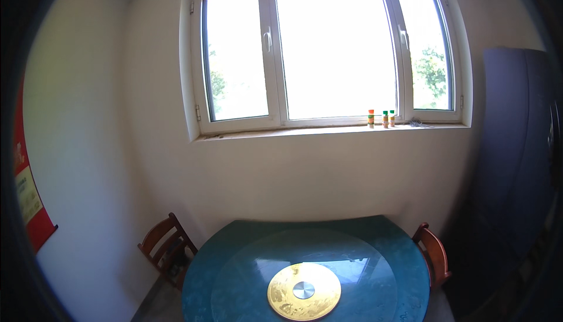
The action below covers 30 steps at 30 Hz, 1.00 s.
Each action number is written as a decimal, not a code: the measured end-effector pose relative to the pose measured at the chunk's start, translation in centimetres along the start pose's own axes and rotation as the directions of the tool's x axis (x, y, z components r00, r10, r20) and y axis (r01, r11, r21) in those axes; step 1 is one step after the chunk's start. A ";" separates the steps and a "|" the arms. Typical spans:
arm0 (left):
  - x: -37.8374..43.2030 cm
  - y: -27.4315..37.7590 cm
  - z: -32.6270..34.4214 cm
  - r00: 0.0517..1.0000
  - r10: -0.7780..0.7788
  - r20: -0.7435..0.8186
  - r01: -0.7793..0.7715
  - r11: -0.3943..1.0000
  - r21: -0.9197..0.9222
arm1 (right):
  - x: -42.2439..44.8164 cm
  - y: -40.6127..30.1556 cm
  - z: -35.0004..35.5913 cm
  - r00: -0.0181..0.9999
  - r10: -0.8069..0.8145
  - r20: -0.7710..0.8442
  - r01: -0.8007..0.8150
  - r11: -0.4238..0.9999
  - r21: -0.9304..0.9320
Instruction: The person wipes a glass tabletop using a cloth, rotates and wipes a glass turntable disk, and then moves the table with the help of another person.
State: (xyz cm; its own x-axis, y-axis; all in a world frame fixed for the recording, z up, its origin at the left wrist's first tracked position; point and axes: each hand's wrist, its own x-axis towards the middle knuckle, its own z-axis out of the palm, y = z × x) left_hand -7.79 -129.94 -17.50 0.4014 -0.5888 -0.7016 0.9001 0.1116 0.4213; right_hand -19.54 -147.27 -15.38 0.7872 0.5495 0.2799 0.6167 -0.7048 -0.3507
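Observation:
Neither of my hands is in view. Before me stands a dining table with a dark teal top [202, 278], cut off by the lower edge of the picture. A round glass turntable [237, 273] lies over its middle. At the centre is a gold patterned disc [283, 293] with a silvery metal hub [303, 290]. Window light reflects off the glass.
Wooden chairs stand at the table's left [165, 243] and right [433, 251]. Behind is a window [272, 80]; its sill [308, 131] bears small capped bottles [385, 119]. A tall dark refrigerator [506, 146] stands right. A red scroll [42, 229] hangs left.

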 end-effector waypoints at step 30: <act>-3.7 -1.6 -1.7 0.990 -0.001 -0.138 0.004 1.000 0.022 | 5.0 -1.4 -1.4 0.903 0.423 -0.077 -0.429 0.896 -0.117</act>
State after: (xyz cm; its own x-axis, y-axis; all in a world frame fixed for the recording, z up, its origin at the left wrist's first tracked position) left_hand -10.47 -126.62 -16.56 0.4198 -0.4725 -0.7749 0.8979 0.0916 0.4306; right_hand -16.45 -144.11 -12.23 0.9712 0.1637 0.1729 0.2137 -0.9195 -0.3299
